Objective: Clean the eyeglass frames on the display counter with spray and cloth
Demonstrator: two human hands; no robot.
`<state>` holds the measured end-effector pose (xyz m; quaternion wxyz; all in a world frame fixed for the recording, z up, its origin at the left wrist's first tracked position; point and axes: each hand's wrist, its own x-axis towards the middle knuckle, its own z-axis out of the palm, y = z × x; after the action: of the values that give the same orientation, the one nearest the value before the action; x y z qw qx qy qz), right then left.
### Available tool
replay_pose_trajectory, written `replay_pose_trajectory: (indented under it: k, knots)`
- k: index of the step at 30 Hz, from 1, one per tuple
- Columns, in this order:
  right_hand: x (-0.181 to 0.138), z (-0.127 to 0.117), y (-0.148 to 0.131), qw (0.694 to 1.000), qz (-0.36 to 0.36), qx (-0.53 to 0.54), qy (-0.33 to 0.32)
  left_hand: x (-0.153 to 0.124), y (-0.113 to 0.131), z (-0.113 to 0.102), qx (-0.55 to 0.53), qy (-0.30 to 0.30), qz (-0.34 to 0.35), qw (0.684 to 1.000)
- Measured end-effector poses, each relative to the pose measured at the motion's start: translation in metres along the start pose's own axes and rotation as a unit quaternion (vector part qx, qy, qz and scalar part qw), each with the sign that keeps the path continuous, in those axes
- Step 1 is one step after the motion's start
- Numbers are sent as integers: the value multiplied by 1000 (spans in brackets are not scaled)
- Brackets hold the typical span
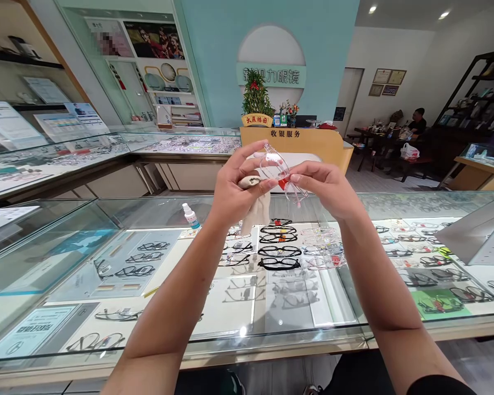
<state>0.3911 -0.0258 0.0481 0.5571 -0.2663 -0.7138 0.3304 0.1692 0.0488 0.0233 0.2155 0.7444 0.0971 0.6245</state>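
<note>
Above the glass display case I hold up a pair of clear-framed eyeglasses (275, 159) with a red tag (283, 183) at the lens. My left hand (239, 184) is closed on one side of the frame, thumb below and fingers above. A pale beige cloth (257, 211) is tucked in that same hand and hangs down from it. With thumb and fingers, my right hand (327, 186) pinches the other side of the frame by the tag. Below, black-framed eyeglasses (279, 264) and several other pairs lie in rows on the case.
A white spray bottle (191, 215) stands on the glass left of my hands. The glass display case (222, 339) runs along my front, its edge close to my body. Behind are a yellow counter (296, 144) and, far right, a seated person (417, 123) at a table.
</note>
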Motion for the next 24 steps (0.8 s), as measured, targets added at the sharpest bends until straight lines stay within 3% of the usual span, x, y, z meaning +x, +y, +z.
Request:
replay_pose_trajectory:
  k: [8,12,14,18,21,24]
  knots:
    - [-1,2,-5,999,14,17,42,0,16,5,-9,5,-78,997]
    - [0,7,1,989,-17,-40,140,-3,27,15,68,115,-50,990]
    - [0,12,4,978,-59,-91,178,-5,36,21,122,135,-38,983]
    - [-1,27,10,938,-170,-222,206,-9,50,33,100,59,-118,986]
    - [-2,34,13,899,-216,-314,214,-10,52,38,44,84,-187,978]
    - [-4,37,13,890,-215,-351,193,-9,47,38,1,120,-221,968]
